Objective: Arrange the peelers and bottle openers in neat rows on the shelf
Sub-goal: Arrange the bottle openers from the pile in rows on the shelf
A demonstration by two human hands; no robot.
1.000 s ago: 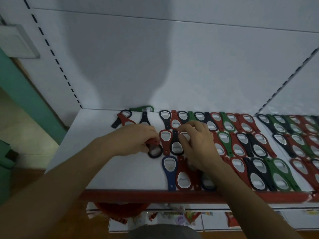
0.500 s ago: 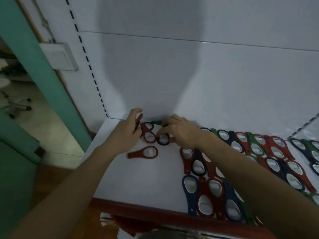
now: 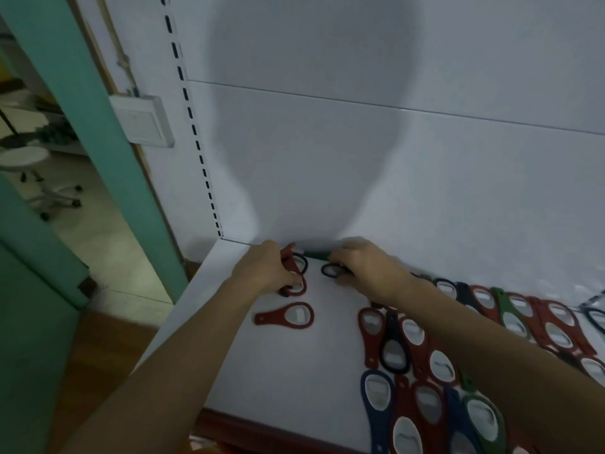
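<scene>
Shelf (image 3: 262, 371) white, holds all openers. Left hand (image 3: 265, 270) at back left corner, fingers curled around red opener (image 3: 298, 285). Right hand (image 3: 363, 267) near it, fingers pinching handle of black opener (image 3: 328, 270), ring end pointing left. Green tool (image 3: 316, 254) against back wall between hands; type cannot tell. Lone red opener (image 3: 284, 317) lies sideways, in front of left hand, apart from rows. Overlapping opener rows (image 3: 491, 322) cover right part of shelf, partly under right forearm.
</scene>
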